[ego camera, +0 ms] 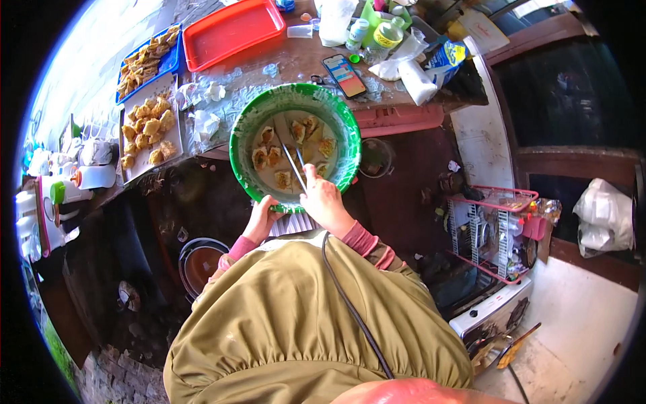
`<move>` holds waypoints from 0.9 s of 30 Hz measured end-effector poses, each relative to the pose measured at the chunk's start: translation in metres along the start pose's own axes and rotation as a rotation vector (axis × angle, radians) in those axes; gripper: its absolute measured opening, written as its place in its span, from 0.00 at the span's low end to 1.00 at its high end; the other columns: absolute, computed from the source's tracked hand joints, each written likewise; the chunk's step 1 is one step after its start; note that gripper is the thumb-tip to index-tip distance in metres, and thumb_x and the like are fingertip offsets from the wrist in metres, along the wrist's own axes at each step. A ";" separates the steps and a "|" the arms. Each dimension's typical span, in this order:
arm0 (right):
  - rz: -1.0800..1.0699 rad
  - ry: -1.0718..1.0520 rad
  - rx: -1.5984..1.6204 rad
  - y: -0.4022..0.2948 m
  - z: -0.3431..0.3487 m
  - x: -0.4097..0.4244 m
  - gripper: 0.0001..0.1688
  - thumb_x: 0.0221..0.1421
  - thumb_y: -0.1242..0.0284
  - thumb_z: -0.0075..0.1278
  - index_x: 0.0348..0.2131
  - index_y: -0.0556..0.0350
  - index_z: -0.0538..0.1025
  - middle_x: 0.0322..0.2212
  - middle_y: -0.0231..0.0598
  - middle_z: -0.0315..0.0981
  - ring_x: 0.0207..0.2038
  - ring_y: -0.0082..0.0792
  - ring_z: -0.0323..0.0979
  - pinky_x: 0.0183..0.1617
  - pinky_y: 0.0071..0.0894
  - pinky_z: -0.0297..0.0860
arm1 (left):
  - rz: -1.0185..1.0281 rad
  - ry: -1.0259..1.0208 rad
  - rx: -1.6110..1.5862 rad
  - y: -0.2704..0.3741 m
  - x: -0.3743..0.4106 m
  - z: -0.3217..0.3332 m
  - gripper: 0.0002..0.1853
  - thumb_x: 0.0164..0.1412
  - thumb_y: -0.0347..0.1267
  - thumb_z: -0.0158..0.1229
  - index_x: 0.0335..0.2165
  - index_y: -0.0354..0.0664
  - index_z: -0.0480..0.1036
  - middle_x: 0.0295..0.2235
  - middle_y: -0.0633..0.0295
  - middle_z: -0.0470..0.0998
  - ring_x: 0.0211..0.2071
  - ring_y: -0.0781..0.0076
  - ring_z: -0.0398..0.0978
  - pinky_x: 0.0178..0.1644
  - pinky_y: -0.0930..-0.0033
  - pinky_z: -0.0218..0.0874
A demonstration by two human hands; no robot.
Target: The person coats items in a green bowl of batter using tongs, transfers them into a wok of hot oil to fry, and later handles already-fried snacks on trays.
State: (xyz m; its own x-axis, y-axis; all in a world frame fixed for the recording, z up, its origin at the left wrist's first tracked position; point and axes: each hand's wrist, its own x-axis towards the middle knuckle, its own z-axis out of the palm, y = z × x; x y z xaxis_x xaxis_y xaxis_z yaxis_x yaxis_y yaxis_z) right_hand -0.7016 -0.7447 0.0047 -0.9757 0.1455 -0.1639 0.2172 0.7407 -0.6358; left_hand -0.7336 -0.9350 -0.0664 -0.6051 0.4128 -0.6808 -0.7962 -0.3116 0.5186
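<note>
A green plastic basin (235, 146) stands in front of me at the edge of the wooden table, its inner wall streaked with pale batter. Several filled dough or tofu pieces (273, 156) lie in the batter; I cannot tell exactly which they are. My left hand (262, 218) grips the near rim of the basin. In my right hand (325, 199) is a pair of metal tongs (293, 164), pointing away from me into the basin. The far tips are among the pieces, partly lost in the batter, and whether they pinch anything is unclear.
Fried pieces fill a metal tray (176, 136) and a blue tray (177, 60) to the left. Behind lie a red tray (227, 35), a smartphone (344, 76) and several bottles (384, 38). A wire rack (477, 227) and gas stove (492, 308) stand right; a bucket (202, 265) is lower left.
</note>
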 end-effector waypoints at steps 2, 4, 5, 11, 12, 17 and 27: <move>0.119 0.080 -0.058 0.006 0.007 -0.014 0.24 0.51 0.73 0.46 0.47 0.61 0.61 0.28 0.56 0.72 0.30 0.57 0.73 0.35 0.49 0.70 | -0.041 0.023 0.037 -0.005 -0.001 -0.004 0.03 0.56 0.28 0.52 0.31 0.44 0.66 0.30 0.66 0.69 0.30 0.74 0.70 0.36 0.68 0.69; 0.201 0.143 -0.121 0.002 0.000 -0.028 0.22 0.54 0.75 0.39 0.49 0.62 0.62 0.31 0.58 0.71 0.30 0.57 0.73 0.34 0.50 0.70 | -0.072 0.021 0.055 -0.010 -0.003 -0.005 0.05 0.55 0.29 0.53 0.32 0.44 0.65 0.31 0.66 0.69 0.31 0.74 0.70 0.36 0.68 0.68; 0.145 0.170 -0.220 -0.001 -0.010 -0.036 0.19 0.57 0.77 0.36 0.48 0.68 0.61 0.33 0.57 0.69 0.27 0.52 0.74 0.31 0.46 0.72 | -0.084 0.003 0.060 -0.013 -0.003 -0.004 0.06 0.55 0.29 0.53 0.34 0.44 0.65 0.32 0.65 0.69 0.31 0.74 0.70 0.37 0.68 0.68; 0.245 0.201 -0.283 -0.017 -0.070 -0.087 0.12 0.56 0.70 0.44 0.37 0.61 0.66 0.31 0.54 0.70 0.28 0.53 0.75 0.31 0.48 0.72 | -0.115 -0.113 0.148 -0.013 -0.013 0.021 0.07 0.58 0.34 0.53 0.33 0.45 0.65 0.32 0.66 0.68 0.31 0.75 0.69 0.41 0.63 0.69; 0.275 0.228 -0.287 -0.016 -0.077 -0.095 0.14 0.56 0.68 0.47 0.38 0.60 0.68 0.32 0.53 0.71 0.30 0.53 0.75 0.32 0.47 0.72 | -0.114 -0.127 0.173 -0.016 -0.011 0.017 0.07 0.57 0.33 0.53 0.33 0.45 0.66 0.32 0.66 0.69 0.33 0.74 0.70 0.42 0.62 0.69; 0.317 0.364 -0.274 0.006 -0.107 -0.132 0.17 0.56 0.63 0.49 0.42 0.53 0.71 0.33 0.45 0.72 0.31 0.50 0.75 0.33 0.46 0.71 | -0.120 -0.143 0.140 -0.026 -0.007 0.029 0.07 0.57 0.33 0.53 0.34 0.45 0.66 0.33 0.66 0.69 0.33 0.75 0.71 0.41 0.63 0.69; 0.263 0.388 -0.328 0.084 -0.155 -0.177 0.10 0.57 0.65 0.48 0.36 0.50 0.74 0.29 0.41 0.74 0.29 0.49 0.75 0.30 0.45 0.71 | -0.072 -0.075 0.010 -0.074 0.006 0.068 0.07 0.54 0.29 0.53 0.33 0.44 0.64 0.32 0.64 0.70 0.32 0.72 0.72 0.40 0.65 0.70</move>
State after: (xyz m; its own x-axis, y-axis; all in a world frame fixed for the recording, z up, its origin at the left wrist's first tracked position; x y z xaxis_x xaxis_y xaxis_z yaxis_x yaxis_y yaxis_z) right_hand -0.5150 -0.6065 0.0971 -0.8427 0.5366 0.0436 0.4939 0.8028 -0.3340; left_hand -0.6785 -0.8512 -0.0738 -0.5437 0.4967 -0.6765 -0.8376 -0.2699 0.4750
